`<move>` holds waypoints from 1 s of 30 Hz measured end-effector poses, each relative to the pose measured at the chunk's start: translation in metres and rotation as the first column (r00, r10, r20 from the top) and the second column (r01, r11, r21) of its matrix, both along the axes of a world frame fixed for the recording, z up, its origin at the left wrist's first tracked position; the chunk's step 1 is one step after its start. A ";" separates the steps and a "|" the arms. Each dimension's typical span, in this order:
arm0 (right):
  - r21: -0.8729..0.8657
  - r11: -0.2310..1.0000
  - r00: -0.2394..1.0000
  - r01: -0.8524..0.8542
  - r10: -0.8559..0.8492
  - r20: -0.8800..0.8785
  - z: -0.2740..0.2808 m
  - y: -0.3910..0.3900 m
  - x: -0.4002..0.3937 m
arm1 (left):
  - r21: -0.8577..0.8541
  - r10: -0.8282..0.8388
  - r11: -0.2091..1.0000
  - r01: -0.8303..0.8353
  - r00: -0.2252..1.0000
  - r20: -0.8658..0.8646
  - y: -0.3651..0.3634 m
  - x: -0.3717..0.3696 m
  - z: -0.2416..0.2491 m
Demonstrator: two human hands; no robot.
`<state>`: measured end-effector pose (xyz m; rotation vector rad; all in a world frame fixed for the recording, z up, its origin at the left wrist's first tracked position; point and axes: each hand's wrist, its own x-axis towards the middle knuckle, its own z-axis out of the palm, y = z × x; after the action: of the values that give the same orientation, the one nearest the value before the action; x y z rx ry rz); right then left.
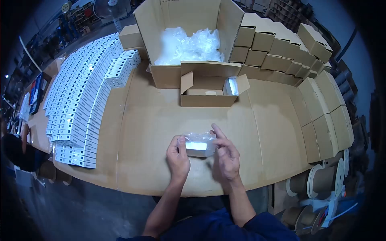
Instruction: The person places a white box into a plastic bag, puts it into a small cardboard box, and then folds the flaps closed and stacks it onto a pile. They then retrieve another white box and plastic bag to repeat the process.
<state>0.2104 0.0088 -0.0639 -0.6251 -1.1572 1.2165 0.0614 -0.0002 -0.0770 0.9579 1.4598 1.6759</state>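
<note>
A small white box in a clear plastic bag (197, 146) is above the cardboard-covered table, close in front of me. My left hand (178, 158) grips its left end, thumb on top. At the right end, my right hand (228, 158) has its fingers apart, the index finger raised and the other fingertips right at the bag's edge. Beyond the hands stands an open brown carton (209, 101) with its flaps spread. Inside that carton, against its right side, is a wrapped white box (230, 86).
Behind the carton, a large open cardboard box (189, 12) holds crumpled clear plastic bags (191, 46). White labelled boxes (76, 96) are stacked in rows at the left. Brown cartons (277, 50) line the back right, and more cartons (325, 116) stand at the right edge. Cable spools (327, 178) are below.
</note>
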 end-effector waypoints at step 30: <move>0.051 0.996 0.827 -0.069 0.028 0.561 0.036 0.008 0.017 | 0.080 -0.330 0.833 0.547 0.608 -0.722 -0.013 -0.053 0.057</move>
<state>0.2275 0.0170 -0.0274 -0.9445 -1.7093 1.0533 0.0088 -0.0136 -0.0202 2.1043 1.2244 1.2041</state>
